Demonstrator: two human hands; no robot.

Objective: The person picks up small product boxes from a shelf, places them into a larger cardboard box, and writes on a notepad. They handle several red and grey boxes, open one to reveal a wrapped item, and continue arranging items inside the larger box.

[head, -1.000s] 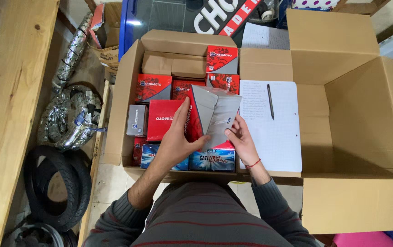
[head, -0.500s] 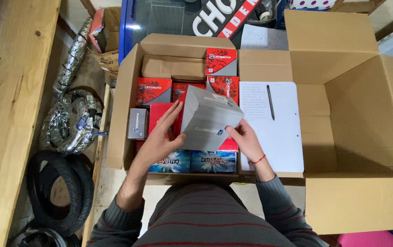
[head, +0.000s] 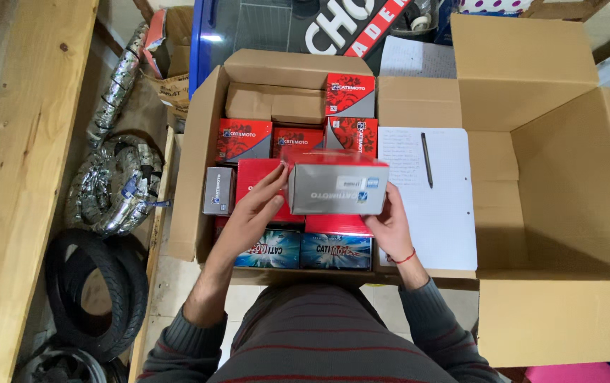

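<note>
Since half a second ago you've levelled the small grey-and-red cardboard box (head: 338, 188); your left hand (head: 255, 213) and right hand (head: 390, 223) clasp its ends above the open carton's (head: 198, 170) near edge.

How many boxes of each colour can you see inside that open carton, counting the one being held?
Red and grey boxes: 6, counting the grey-faced box held by the left hand and right hand
Blue boxes: 2
Small grey box: 1
Plain brown box: 1
Total: 10
</note>
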